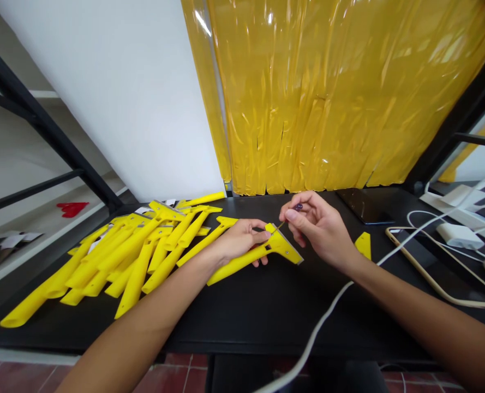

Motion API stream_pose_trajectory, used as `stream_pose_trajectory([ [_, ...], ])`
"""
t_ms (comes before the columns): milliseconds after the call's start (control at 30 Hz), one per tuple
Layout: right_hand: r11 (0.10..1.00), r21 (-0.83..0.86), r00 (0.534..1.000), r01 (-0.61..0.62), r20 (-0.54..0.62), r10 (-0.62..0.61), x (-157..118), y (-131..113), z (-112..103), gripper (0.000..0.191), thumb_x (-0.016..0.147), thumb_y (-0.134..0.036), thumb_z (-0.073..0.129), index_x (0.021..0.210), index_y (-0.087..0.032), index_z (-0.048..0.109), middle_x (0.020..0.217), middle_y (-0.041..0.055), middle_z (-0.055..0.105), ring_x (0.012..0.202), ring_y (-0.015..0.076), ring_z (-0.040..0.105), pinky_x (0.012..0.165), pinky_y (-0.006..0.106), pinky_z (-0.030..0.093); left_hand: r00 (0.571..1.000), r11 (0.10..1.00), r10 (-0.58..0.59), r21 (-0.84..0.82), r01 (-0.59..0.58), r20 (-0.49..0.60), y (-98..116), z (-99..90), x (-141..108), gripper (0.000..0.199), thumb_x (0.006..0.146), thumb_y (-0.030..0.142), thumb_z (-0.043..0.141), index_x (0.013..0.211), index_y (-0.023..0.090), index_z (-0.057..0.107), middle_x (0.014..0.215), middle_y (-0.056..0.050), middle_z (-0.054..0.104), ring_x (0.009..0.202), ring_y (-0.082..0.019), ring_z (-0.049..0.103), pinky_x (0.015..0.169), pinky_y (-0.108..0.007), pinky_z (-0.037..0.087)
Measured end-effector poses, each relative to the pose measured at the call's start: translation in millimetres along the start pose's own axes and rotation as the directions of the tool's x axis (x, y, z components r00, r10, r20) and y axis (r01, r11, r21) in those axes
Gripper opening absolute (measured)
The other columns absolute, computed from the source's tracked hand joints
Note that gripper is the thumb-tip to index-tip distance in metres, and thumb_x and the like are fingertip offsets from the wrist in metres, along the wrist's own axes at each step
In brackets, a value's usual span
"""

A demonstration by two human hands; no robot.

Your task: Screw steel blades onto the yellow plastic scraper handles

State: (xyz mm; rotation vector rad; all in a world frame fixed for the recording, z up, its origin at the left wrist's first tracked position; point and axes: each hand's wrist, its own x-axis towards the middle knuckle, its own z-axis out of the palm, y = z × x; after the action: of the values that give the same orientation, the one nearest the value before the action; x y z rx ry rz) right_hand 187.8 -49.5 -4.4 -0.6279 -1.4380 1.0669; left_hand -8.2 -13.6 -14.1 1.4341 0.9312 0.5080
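Observation:
My left hand [244, 240] is closed on the head of a yellow scraper [242, 265], whose handle points toward the lower left and whose metal edge faces right. Pinched in my right hand [316, 224] is a small screwdriver with a dark handle [298, 207]. Its thin shaft reaches down to the scraper's head near my left fingertips; the exact tip contact is too small to tell. Left of my left hand lies a pile of yellow scrapers [119, 254]. A small yellow piece [364, 245] lies behind my right wrist.
On the right of the black table [267, 322] are a phone in a light case [442, 265], a dark phone [365, 206], a white charger [460, 236] and cables. One white cable [332, 305] crosses toward the front edge. Yellow plastic strips [319, 98] hang behind.

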Motion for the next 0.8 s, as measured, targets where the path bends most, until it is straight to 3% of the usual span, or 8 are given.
stream_pose_trajectory([
  [100,0.997,-0.075,0.999,-0.022,0.042,0.025,0.6,0.9,-1.2,0.022,0.094,-0.039,0.060,0.106,-0.021,0.064,0.080,-0.0001,0.056,0.052,0.0077,0.046,0.043,0.023,0.041,1.000,1.000,0.000,-0.002,0.000,0.013,-0.7,-0.5,0.7,0.030,0.087,0.038,0.068,0.101,0.014,0.057,0.073,-0.007,0.070,0.058,-0.020,0.070,0.046,-0.026,0.054],
  [233,0.999,-0.029,0.999,-0.016,0.033,0.016,1.4,5.0,-2.1,0.028,0.094,-0.041,0.060,0.117,-0.025,0.058,0.090,0.0001,0.056,0.055,0.0070,0.045,0.045,0.022,0.042,1.000,1.000,-0.005,-0.002,0.005,0.023,0.8,1.5,-1.0,0.034,0.086,0.040,0.069,0.104,0.014,0.056,0.072,-0.006,0.070,0.056,-0.019,0.070,0.045,-0.025,0.053],
  [400,0.994,-0.107,1.000,0.010,-0.021,-0.012,0.3,4.5,-4.0,0.021,0.089,-0.038,0.067,0.099,-0.021,0.061,0.088,0.0029,0.066,0.054,0.0081,0.048,0.044,0.022,0.041,0.999,1.000,-0.009,-0.009,0.010,0.031,1.1,1.9,-1.3,0.036,0.084,0.041,0.070,0.105,0.015,0.056,0.075,-0.005,0.070,0.056,-0.019,0.070,0.045,-0.025,0.053],
  [533,0.991,-0.134,0.997,-0.005,0.078,0.016,0.5,1.7,-5.2,0.031,0.098,-0.043,0.053,0.119,-0.023,0.063,0.105,0.0068,0.067,0.059,0.0095,0.048,0.047,0.024,0.043,0.999,1.000,-0.025,-0.006,0.025,0.038,1.7,0.3,-0.2,0.033,0.084,0.040,0.070,0.100,0.015,0.057,0.079,-0.006,0.070,0.057,-0.019,0.070,0.045,-0.026,0.053],
  [667,0.982,-0.179,0.992,0.067,0.118,-0.046,1.0,4.1,-6.0,0.033,0.103,-0.041,0.042,0.128,-0.024,0.054,0.102,0.0048,0.066,0.061,0.0103,0.047,0.053,0.025,0.044,0.998,0.998,-0.057,0.016,0.056,0.036,1.4,-1.0,0.8,0.027,0.083,0.038,0.069,0.089,0.016,0.057,0.074,-0.004,0.066,0.057,-0.019,0.070,0.045,-0.025,0.052],
  [800,0.952,-0.272,0.988,0.140,0.104,-0.115,-0.8,5.3,-5.7,0.024,0.104,-0.038,0.040,0.116,-0.024,0.055,0.110,0.0058,0.066,0.067,0.0115,0.049,0.059,0.027,0.044,0.997,0.998,-0.060,0.012,0.059,0.051,2.6,-3.0,0.8,0.026,0.083,0.038,0.069,0.089,0.016,0.058,0.074,-0.002,0.064,0.056,-0.018,0.069,0.044,-0.024,0.051],
])
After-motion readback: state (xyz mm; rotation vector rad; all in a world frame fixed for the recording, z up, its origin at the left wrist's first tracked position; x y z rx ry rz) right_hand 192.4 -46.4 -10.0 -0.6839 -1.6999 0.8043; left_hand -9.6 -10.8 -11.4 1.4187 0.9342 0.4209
